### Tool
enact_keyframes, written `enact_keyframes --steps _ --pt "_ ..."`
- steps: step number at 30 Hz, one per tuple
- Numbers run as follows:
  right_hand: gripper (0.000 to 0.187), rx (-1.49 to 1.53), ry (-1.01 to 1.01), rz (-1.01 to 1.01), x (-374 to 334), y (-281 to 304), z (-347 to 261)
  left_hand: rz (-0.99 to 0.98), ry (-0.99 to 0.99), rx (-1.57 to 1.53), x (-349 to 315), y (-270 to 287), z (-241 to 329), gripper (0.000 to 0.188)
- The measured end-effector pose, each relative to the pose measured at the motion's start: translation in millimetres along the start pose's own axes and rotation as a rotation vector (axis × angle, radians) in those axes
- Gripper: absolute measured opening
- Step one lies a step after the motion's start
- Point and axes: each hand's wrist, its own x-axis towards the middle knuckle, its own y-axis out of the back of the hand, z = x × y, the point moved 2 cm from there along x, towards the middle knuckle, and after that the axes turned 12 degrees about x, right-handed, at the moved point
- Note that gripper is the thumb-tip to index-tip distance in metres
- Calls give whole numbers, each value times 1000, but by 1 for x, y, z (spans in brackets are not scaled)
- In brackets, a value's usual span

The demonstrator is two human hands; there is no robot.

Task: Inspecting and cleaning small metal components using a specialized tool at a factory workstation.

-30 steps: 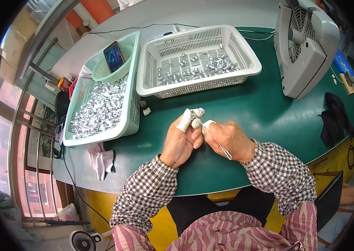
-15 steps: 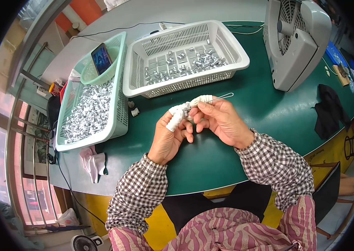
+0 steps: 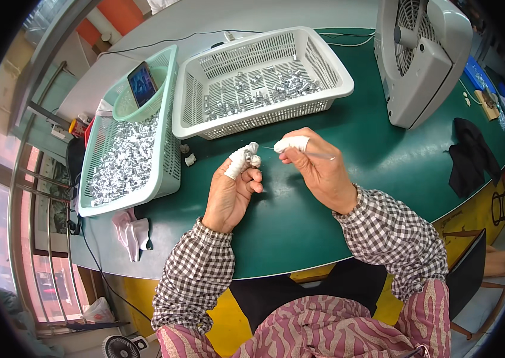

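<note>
My left hand (image 3: 227, 196) pinches a small silver metal part (image 3: 249, 157) between thumb and finger, both wrapped in white tape. Just to its right, my right hand (image 3: 324, 174), its index finger taped too, is closed on a thin looped wire tool (image 3: 322, 156). The tool's fine tip points left toward the metal part, with a small gap between them. Beyond the hands, a white basket (image 3: 217, 126) holds loose silver parts. A pale green basket (image 3: 172, 149) at the left is heaped with many more.
A phone (image 3: 143, 85) leans in a green bowl (image 3: 122, 111) on the green basket. One grey box fan (image 3: 422, 74) stands at the right, near a black cloth (image 3: 473, 158). Small white scraps (image 3: 190, 160) and a pale cloth (image 3: 131, 232) lie on the green tabletop (image 3: 288, 230).
My hands have drawn apart, the left one moving slightly left and the right one slightly right. The wire tool has come away from the metal part in my left hand.
</note>
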Motion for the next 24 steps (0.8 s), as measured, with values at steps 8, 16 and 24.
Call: enact_keyframes --steps 8,16,24 --pt "11 15 174 -43 -7 -7 -8 -52 59 -92 -4 1 -5 28" --pt "14 -119 274 -117 -6 -11 -11 -71 88 -56 -4 -4 -7 27" --pt "10 -356 389 -156 -8 -12 -10 -96 53 80 -7 -6 -9 24"
